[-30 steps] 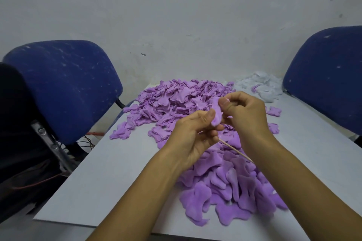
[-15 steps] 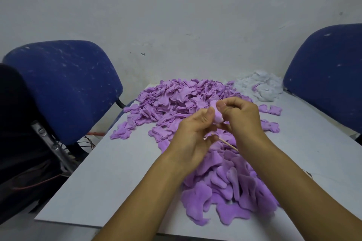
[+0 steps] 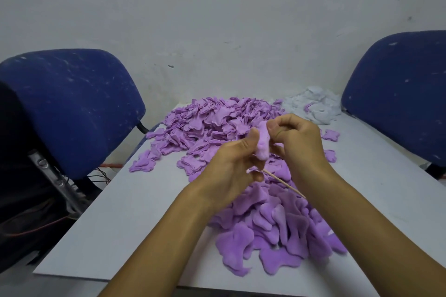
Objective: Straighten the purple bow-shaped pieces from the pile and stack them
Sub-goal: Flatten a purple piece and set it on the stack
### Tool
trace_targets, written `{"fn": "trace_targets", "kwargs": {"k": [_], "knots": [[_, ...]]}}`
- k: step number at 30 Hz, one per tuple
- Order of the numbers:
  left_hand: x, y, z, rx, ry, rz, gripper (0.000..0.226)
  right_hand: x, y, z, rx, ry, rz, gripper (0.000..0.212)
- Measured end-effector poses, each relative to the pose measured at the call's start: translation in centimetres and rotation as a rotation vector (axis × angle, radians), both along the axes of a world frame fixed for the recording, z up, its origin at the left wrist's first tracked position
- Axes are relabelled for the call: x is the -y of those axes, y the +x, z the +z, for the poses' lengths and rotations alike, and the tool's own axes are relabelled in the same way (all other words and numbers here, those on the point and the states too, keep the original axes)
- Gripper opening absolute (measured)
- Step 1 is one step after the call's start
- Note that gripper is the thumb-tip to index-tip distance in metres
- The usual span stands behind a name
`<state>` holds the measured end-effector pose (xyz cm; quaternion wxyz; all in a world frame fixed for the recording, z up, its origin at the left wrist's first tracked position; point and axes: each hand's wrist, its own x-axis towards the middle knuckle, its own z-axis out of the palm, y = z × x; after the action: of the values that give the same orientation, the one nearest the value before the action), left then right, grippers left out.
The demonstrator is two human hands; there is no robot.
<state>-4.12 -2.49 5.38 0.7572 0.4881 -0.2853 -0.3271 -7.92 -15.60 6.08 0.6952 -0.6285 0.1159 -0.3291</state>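
Note:
A small purple bow-shaped piece (image 3: 263, 144) is held above the table between both hands. My left hand (image 3: 229, 171) pinches its left side with thumb and fingers. My right hand (image 3: 296, 144) pinches its top edge and also holds a thin wooden stick (image 3: 282, 182) that slants down to the right. A large pile of purple pieces (image 3: 217, 125) covers the far middle of the table. A nearer heap of purple pieces (image 3: 272, 231) lies below my hands, partly hidden by my forearms.
The white table (image 3: 115, 224) runs to the wall. A heap of white stuffing (image 3: 316, 106) sits at the back right. Blue chairs stand at the left (image 3: 72, 103) and the right (image 3: 398, 89). Loose purple pieces (image 3: 330, 135) lie near the right side.
Both hands have drawn slightly nearer and lower with the piece. More of the piece now shows below my fingers, and the stick has shifted with my right hand.

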Motion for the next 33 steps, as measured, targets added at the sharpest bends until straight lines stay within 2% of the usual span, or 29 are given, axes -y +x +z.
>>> {"fn": "trace_targets", "kwargs": {"k": [3,5,9,13,17,21,26,33], "knots": [[-0.2,0.6,-0.4,0.040,0.041,0.290,0.017,-0.2,-0.4,0.1,0.020,0.048,0.149,0.016],[-0.5,1.0,-0.7,0.053,0.040,0.392,0.005,-0.6,-0.6,-0.5,0.022,0.098,0.238,0.017],[-1.0,1.4,-0.5,0.057,0.020,0.465,0.027,-0.7,-0.8,-1.3,-0.001,0.159,0.328,0.015],[-1.3,1.6,-0.4,0.216,0.095,0.421,0.026,-0.1,-0.9,-1.2,-0.098,0.078,0.385,0.020],[-1.5,1.9,-0.7,0.338,0.209,0.386,0.023,0.0,-0.8,-1.4,-0.117,-0.056,0.264,0.008],[-1.3,1.8,-1.0,0.316,0.153,0.431,0.008,-0.2,-0.9,-1.6,-0.101,-0.132,0.220,0.004],[-1.1,1.7,-0.9,0.331,0.097,0.530,0.017,-0.2,-0.7,-1.6,-0.039,-0.204,0.171,0.015],[-0.6,1.7,-0.8,0.276,0.096,0.660,0.021,-0.6,-0.3,-1.5,0.027,-0.134,0.025,0.023]]}}
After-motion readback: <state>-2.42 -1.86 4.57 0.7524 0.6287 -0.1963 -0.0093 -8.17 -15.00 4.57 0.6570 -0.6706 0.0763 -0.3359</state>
